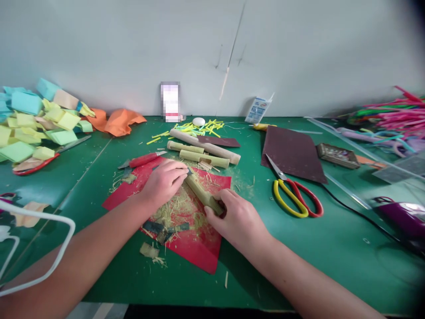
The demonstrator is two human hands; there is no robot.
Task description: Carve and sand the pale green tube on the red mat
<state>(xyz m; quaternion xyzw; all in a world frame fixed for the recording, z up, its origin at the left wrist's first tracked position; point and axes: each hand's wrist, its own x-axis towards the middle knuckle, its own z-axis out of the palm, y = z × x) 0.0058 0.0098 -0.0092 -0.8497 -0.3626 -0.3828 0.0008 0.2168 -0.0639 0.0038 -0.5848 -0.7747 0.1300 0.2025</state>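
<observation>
My right hand (237, 212) is wrapped round the near end of a pale bamboo tube (198, 188), which slants away over a red sheet (202, 252). At the tube's far end, my left hand (168, 177) is closed on a small dark piece of sandpaper (189, 172) and presses it against the bamboo. Fine shavings and dust (172, 208) cover the middle of the sheet. Dark worn scraps (166, 230) lie near its front edge. Just beyond my hands are two short bamboo pieces (204, 158) with cut notches and a longer pale rod (206, 145).
A red-handled knife (144, 159) lies left of the bamboo pieces. Scissors (292, 190) rest on the right beside a dark brown sheet (292, 153). Folded papers (40, 119) pile up at the left; a white wire frame (68, 248) stands near my left forearm. A purple tool (403, 217) sits far right.
</observation>
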